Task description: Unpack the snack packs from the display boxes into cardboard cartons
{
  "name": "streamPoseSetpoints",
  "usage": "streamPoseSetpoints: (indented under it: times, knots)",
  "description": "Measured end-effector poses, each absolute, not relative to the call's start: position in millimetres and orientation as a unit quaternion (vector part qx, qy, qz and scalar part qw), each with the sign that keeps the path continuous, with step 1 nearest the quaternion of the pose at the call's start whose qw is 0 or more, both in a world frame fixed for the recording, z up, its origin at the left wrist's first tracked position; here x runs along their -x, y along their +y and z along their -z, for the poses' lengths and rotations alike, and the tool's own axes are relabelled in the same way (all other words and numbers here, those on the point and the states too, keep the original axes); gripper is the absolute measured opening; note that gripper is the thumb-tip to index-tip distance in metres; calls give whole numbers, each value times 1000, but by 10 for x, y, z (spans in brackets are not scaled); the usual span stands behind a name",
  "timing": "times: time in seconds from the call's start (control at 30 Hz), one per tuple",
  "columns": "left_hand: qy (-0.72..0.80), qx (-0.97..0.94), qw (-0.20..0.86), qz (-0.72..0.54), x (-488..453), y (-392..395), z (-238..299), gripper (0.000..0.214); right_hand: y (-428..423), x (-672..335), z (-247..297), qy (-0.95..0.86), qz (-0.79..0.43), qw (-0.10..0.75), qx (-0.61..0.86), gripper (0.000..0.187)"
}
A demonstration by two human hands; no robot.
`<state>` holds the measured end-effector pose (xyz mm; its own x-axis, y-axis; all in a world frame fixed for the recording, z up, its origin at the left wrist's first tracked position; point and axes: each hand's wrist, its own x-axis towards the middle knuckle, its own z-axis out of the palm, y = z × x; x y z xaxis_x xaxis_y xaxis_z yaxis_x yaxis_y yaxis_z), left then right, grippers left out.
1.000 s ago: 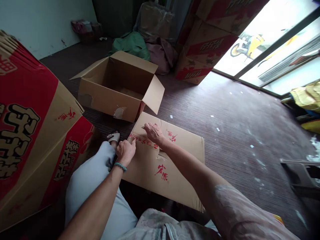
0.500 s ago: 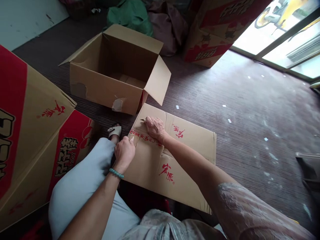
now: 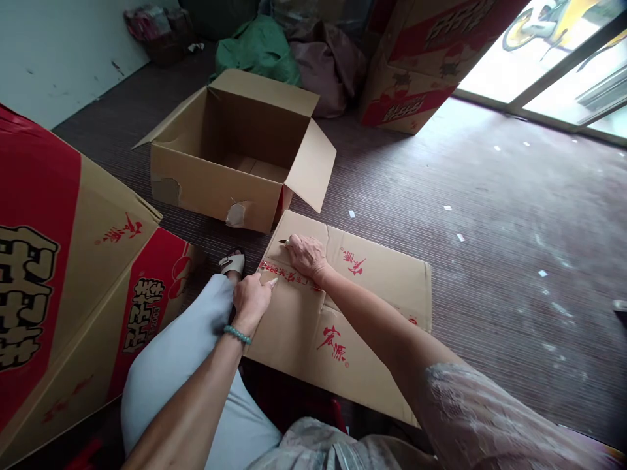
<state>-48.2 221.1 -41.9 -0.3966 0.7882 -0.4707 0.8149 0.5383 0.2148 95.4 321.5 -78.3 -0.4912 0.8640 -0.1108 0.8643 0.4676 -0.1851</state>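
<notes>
Taped carton: open carton just beyond its far-left corner. Right hand: on its top, beside its red-printed tape; grip closed round small pointed blade. Left hand: at its left edge, fingers curled; cannot tell whether grip holds anything.

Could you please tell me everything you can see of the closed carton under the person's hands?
The closed carton is a wide brown box, apparently cardboard, lying with its somewhat creased top facing up. Red characters are printed on the top, and red-printed tape runs across it from the left edge, partly hidden from view. The left hand is at that edge; the right hand, holding a small pointed tool, appears to rest on top. Its underside is hidden.
</notes>
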Motion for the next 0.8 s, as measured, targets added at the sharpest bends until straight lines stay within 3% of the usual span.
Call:
streamPoseSetpoints:
  times: [0.3, 0.6, 0.7, 0.8]
  knots:
    - [831, -518, 201, 23, 417, 2045, 491, 33, 3255, -988, 799, 854, 125, 17, -505, 34]
    - [851, -478, 219, 7, 350, 2064, 421, 31, 3299, -1066, 661, 846, 186, -5, -500, 37]
    - [852, -495, 132, -109, 223, 2048, 418, 52, 3153, -1540, 521, 813, 210, -15, -543, 40]
    - [818, -547, 64, -164, 9, 2031, 485, 74, 2726, -2222, 354, 778, 184, 40, -600, 34]
